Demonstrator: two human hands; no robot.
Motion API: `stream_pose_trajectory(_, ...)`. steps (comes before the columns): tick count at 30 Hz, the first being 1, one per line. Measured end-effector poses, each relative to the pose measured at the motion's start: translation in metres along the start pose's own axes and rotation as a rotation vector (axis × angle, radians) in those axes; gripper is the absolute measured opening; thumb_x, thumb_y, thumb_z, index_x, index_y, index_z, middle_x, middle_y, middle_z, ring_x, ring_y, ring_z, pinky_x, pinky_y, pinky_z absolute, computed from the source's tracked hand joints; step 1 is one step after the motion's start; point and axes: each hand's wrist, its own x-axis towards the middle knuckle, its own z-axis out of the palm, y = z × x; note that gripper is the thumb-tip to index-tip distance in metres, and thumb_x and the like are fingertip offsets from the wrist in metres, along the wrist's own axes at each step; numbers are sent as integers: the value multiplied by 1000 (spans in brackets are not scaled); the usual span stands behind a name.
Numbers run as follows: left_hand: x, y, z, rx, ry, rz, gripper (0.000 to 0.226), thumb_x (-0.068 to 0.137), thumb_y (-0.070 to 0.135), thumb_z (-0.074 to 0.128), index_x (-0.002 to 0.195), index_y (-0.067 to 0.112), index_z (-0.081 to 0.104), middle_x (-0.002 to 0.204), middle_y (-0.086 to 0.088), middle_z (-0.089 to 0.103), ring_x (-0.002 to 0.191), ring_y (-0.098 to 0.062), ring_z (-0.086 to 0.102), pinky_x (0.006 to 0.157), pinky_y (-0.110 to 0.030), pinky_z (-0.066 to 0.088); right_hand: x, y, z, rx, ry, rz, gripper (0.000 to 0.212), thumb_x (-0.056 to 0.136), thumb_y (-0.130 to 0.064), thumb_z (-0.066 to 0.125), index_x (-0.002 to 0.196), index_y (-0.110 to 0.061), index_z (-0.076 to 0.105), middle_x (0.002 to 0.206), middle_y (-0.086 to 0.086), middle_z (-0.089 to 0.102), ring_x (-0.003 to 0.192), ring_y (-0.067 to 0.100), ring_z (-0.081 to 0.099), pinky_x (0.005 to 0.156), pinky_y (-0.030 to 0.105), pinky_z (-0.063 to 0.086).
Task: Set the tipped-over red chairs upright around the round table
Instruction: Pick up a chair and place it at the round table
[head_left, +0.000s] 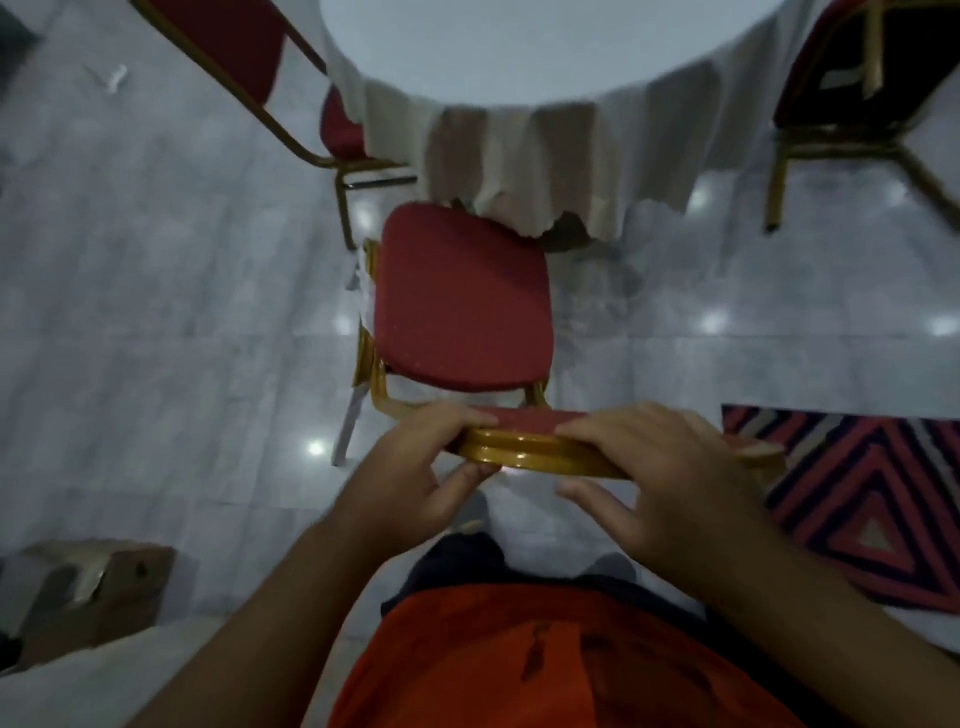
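One red chair (462, 296), gold frame, upright: backrest top gripped in my left hand (431, 467) and right hand (660, 467), seat just beyond them, touching the white-draped round table (519, 52). Second red chair (228, 47) beyond-left; third red chair (852, 78) beyond-right, pose unclear.

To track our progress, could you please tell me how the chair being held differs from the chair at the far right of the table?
The held chair shows its red seat top, facing up; the right chair shows its dark underside, tipped. The left hand and right hand grip the held chair's backrest; no hand touches the right chair. Both have red padding and gold frames.
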Motion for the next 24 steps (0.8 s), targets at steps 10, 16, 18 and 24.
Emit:
stream_pose_trajectory(10,-31,-3,-74,241,142,-216,32,67,37,61,95,23,69,89,12,64,86,-9,56,77,-36,48,-6,10,3,182,-204,80,32,95,-62,46,124,-48,47,119,-30,50,108,1,52,85,25,41)
stream_pose_trajectory(16,-32,14,-57,411,-44,-68,46,81,67,54,114,37,66,108,19,66,101,-8,59,86,-35,46,23,-30,29,169,-167,-62,41,97,-55,47,128,-29,52,119,-17,55,108,2,53,88,31,46)
stream_pose_trajectory(18,-31,6,-67,500,5,-113,51,77,75,52,106,38,71,100,16,69,92,-11,62,76,-34,48,38,-41,40,201,-192,-166,45,97,-51,53,131,-23,53,122,-13,58,111,-1,53,93,24,46)
stream_pose_trajectory(24,-60,-27,-87,524,115,-29,46,82,70,60,102,31,75,95,12,71,85,-13,63,71,-38,49,57,-40,67,122,-247,-209,46,78,-45,76,111,-13,70,99,-1,69,89,16,65,76,43,56)
